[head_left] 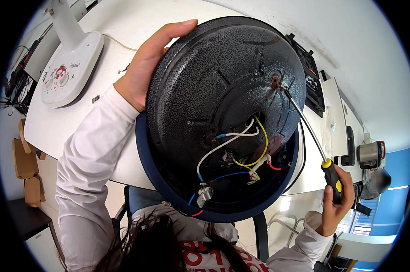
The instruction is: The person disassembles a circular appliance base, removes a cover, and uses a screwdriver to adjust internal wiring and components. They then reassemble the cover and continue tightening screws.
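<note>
Item: white table (pixel 123 18), bearing at my far left a white stand base (pixel 78 63) with two knobs; a small metal piece (pixel 95 98) beside it.

Item: my left hand (pixel 143 68), gripping the edge of the dish, thumb along the rim, other fingers mostly hidden behind.

Item: black metal dish (pixel 191 86), speckled, tilted up in front of me over a dark-blue round housing (pixel 248 213). White wires (pixel 220 150) and a yellow wire (pixel 265 145) run from its central hole; a metal component (pixel 205 194) hangs at the housing's near rim.

Item: rusty fixing point (pixel 275 81), upper right of the dish. Step in hand, by my judgement: work on this fastening. Next move calls for a steady dish and the tip squarely seated; whether it is seated, I cannot tell.

Item: open black tool case (pixel 311 84), behind the dish.

Item: screwdriver (pixel 330 173), black and yellow, closed in my right hand (pixel 338 199), tip at the fixing.
</note>
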Demonstrator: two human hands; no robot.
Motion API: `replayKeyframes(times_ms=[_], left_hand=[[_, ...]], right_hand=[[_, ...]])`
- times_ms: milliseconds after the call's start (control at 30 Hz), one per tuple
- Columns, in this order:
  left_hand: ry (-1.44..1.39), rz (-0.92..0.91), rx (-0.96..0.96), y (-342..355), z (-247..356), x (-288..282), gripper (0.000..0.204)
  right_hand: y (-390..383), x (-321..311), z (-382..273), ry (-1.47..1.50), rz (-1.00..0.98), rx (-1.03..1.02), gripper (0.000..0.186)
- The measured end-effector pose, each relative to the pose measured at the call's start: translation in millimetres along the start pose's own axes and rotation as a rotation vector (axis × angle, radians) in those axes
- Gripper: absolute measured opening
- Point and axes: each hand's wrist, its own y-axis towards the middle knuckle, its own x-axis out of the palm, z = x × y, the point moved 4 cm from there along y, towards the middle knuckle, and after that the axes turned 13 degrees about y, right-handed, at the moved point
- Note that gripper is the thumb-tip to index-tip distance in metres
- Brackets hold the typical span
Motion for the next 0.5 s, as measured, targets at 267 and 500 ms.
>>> replayKeyframes(times_ms=[267,500], left_hand=[[0.029,-0.033,0.046,0.7,1.4,-0.5,0.041],[0.003,0.001,0.014,-0.6,1.2,-0.2,0.039]], right_hand=[[1.5,0.7,-4.6,-0.094,-0.006,-0.127,0.038],[-2.1,-3.0,-1.3,-0.086,0.075,-0.128,0.041]])
